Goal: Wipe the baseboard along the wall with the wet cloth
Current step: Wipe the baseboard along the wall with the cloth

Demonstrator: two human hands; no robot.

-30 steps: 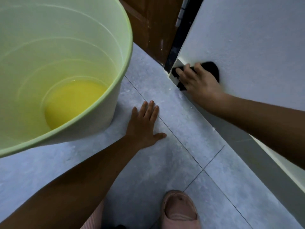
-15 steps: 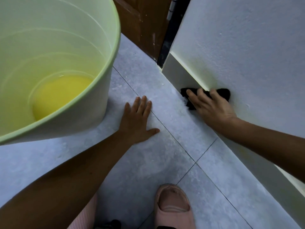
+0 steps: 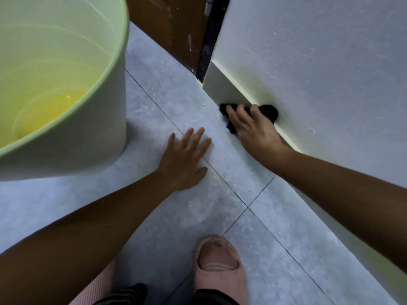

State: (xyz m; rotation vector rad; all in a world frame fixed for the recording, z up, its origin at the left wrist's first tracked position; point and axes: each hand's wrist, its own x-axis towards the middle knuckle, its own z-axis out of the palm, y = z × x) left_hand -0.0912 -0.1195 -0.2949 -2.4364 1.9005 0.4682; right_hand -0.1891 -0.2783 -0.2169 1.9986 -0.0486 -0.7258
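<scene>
A white baseboard (image 3: 222, 84) runs along the foot of the textured white wall (image 3: 319, 62), from the door frame toward the lower right. My right hand (image 3: 253, 128) presses a black cloth (image 3: 269, 111) against the baseboard, a short way from its end at the door frame; my fingers cover the cloth's middle. My left hand (image 3: 187, 159) lies flat on the grey tiled floor, fingers spread, holding nothing.
A large pale green bucket (image 3: 110, 106) with yellowish liquid in it stands at the left, close to my left hand. A brown wooden door (image 3: 171, 27) and dark door frame (image 3: 209, 40) are at the top. A pink slipper (image 3: 218, 267) is at the bottom.
My right hand has slid the cloth along the baseboard, away from the door-frame end toward me. My left hand stays planted on the floor.
</scene>
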